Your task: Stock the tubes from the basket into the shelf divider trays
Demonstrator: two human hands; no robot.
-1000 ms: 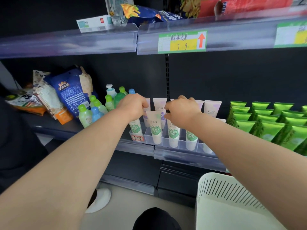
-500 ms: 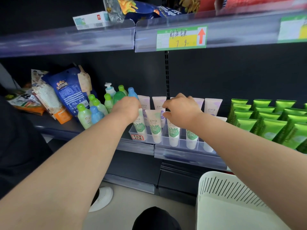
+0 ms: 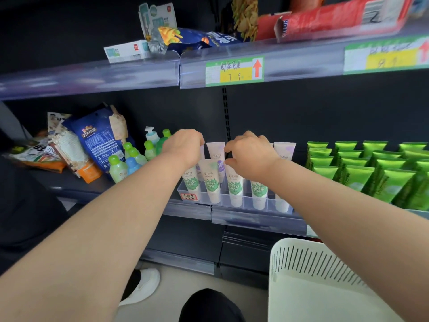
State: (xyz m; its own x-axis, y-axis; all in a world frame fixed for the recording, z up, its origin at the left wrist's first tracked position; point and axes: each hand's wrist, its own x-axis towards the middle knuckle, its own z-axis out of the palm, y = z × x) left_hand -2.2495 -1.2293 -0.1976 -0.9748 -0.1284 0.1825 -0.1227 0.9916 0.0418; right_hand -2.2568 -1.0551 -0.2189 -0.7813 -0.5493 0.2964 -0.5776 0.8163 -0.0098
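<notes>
Both hands reach over the clear tray (image 3: 234, 201) on the shelf edge. The left hand (image 3: 183, 146) is curled on a tube (image 3: 201, 151) at the far left; the right hand (image 3: 251, 154) pinches another tube (image 3: 235, 183). The basket (image 3: 308, 275) (white, slotted) sits near right, below the shelf.

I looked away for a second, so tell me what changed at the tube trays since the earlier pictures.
Little changed. The left hand shifted slightly left along the tube tops; the right hand barely moved, fingers curled over the tubes. No tube visibly left or entered the clear tray. The basket, green tubes and small bottles stayed put.
</notes>
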